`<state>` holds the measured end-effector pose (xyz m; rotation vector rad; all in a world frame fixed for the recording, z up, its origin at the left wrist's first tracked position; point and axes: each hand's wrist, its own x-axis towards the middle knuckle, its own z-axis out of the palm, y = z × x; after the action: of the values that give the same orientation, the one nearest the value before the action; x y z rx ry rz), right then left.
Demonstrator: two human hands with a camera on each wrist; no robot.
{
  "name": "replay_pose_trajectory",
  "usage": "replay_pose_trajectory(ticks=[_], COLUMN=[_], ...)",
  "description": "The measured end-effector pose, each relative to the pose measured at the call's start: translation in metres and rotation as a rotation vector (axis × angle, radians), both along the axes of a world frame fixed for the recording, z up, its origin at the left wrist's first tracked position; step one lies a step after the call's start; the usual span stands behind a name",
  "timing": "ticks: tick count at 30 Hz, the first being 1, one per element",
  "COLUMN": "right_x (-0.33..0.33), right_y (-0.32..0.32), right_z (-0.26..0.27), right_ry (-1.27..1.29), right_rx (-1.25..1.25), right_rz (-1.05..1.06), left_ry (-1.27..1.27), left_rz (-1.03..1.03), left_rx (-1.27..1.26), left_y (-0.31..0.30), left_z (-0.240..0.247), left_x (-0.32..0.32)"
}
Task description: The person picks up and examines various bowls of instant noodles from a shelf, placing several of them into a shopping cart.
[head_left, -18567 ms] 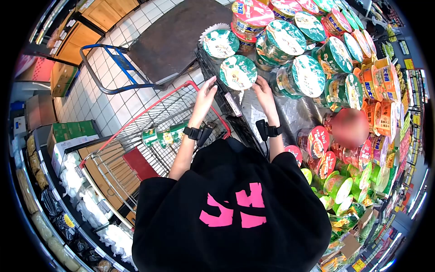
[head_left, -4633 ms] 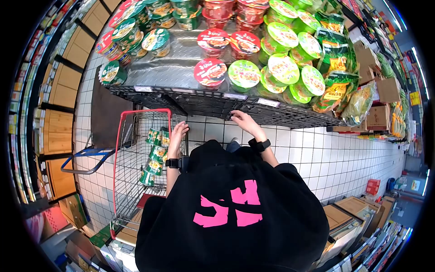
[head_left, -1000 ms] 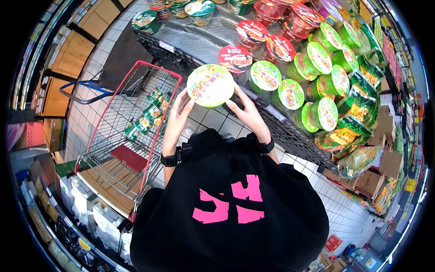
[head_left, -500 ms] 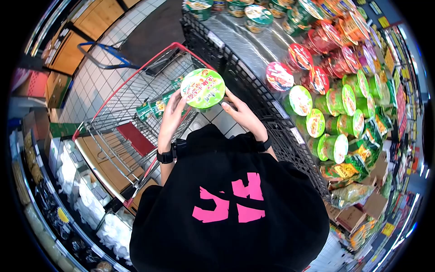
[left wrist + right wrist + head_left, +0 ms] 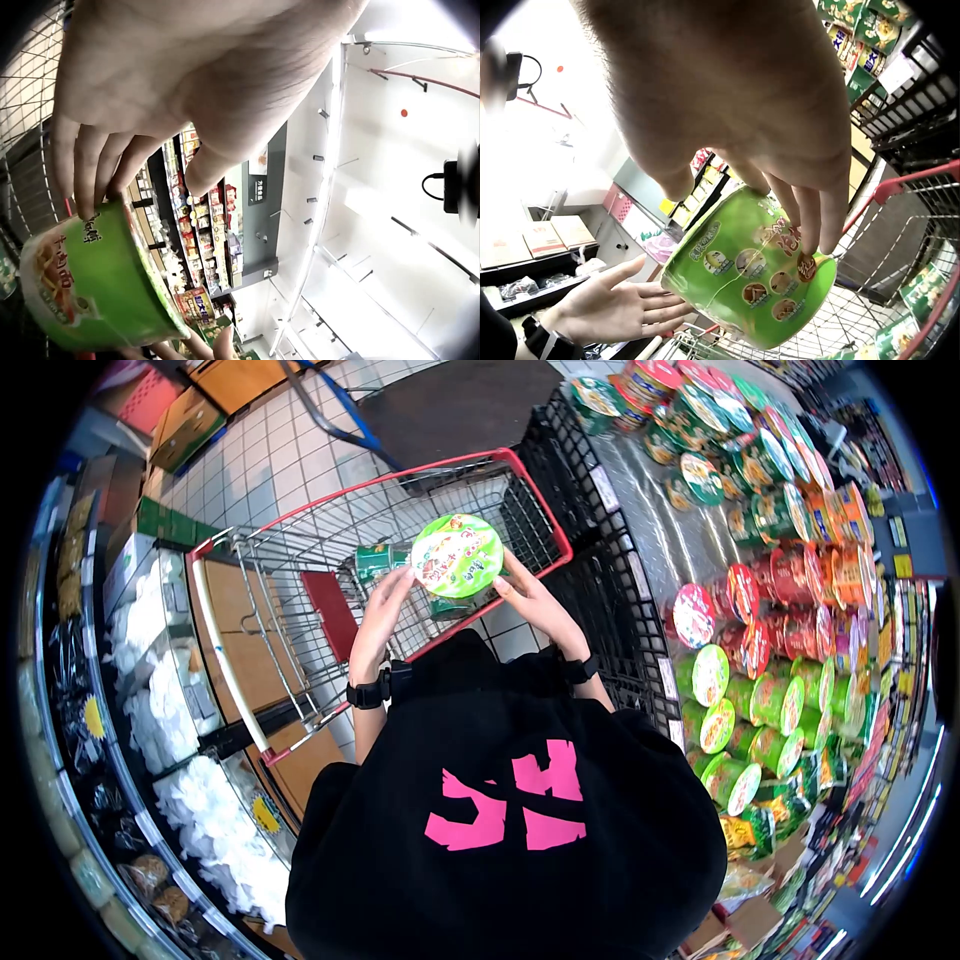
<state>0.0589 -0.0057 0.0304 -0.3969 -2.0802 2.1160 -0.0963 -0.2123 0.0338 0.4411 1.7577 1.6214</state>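
A green instant noodle tub [image 5: 457, 555] with a printed round lid is held between my two hands, over the shopping cart [image 5: 546, 504] in the head view. My left hand [image 5: 378, 616] lies against its left side; in the left wrist view its fingers reach straight onto the tub wall, thumb standing apart. From the other side my right hand [image 5: 546, 614] supports it with extended fingers along the wall, as the right wrist view shows. Inside the cart are darker green noodle tubs [image 5: 374, 561], partly hidden by the held tub and the wire.
On the right, a black crate display [image 5: 636, 595] carries stacked green, red and orange tubs [image 5: 798, 580]. A dark flat platform with a blue handle [image 5: 355, 425] stands beyond the cart. White plastic bags [image 5: 232, 830] line the left shelf.
Several seconds ago both hands were without the light green tub; then they held it beside the display. The view has turned left, and the tub now hangs over the cart.
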Motion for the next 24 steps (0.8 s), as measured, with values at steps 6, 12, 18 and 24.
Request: replay_pose_trajectory(ticks=[6, 12, 18, 24], right_x=[-0.047, -0.078, -0.093, -0.103], right_y=[-0.002, -0.01, -0.014, -0.013], right_z=[-0.037, -0.076, -0.099, -0.174], right_ry=[-0.056, -0.158, -0.373, -0.503], right_rx=[-0.097, -0.117, 0.034, 0.132], right_rz=[0.129, 0.193, 0.243, 0.359], left_ry=[-0.085, -0.147, -0.205, -0.357], left_rz=[0.055, 0.11, 0.156, 0.167], left_rx=[-0.026, -0.062, -0.186, -0.228], left_y=[-0.023, -0.034, -0.039, -0.049], left_z=[-0.023, -0.053, -0.088, -0.15], left_x=[-0.016, -0.027, -0.035, -0.047])
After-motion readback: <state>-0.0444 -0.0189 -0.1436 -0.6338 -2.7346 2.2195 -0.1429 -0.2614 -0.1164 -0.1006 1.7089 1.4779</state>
